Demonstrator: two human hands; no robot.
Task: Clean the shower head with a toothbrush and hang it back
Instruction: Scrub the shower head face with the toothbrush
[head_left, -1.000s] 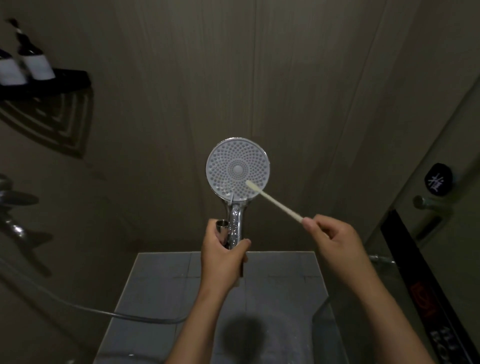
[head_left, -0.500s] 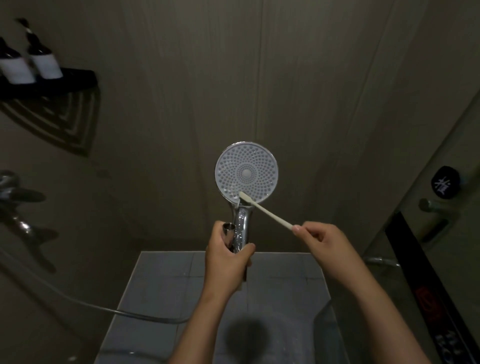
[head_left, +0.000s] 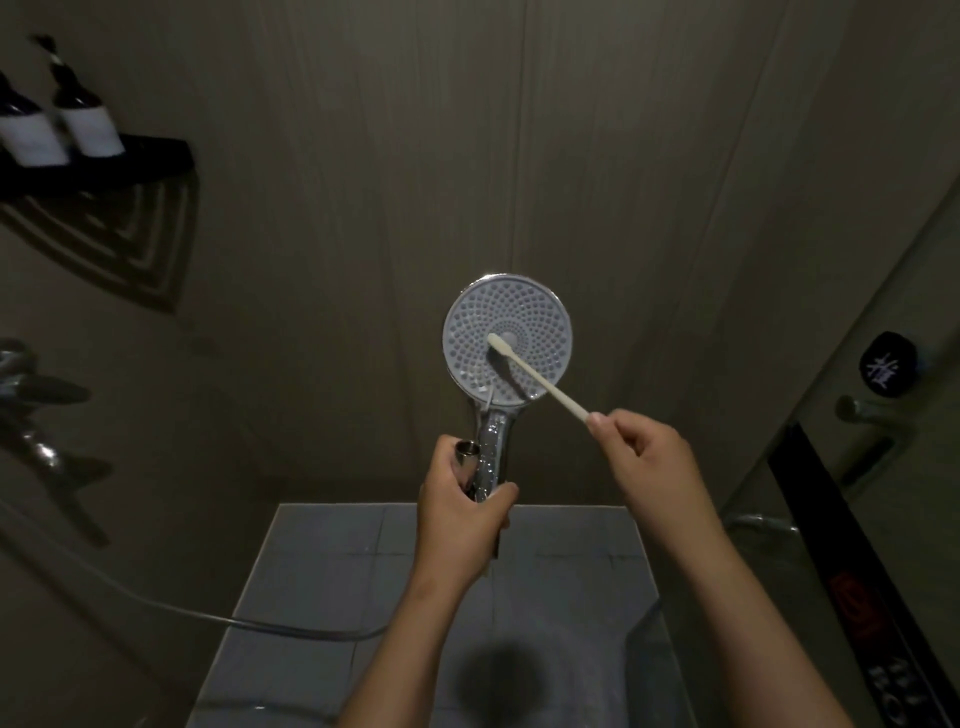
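The shower head (head_left: 522, 306) had a pale grey face dotted in concentric rings and a chrome handle. The toothbrush (head_left: 543, 383) was cream. Up-left of the shower head, dark bottles (head_left: 88, 130) wore white labels.

Open space above shower head (head_left: 535, 322), shelf (head_left: 161, 156) and tap (head_left: 41, 389) crowding left, hose (head_left: 291, 631) trailing low-left, door handle (head_left: 862, 410) right
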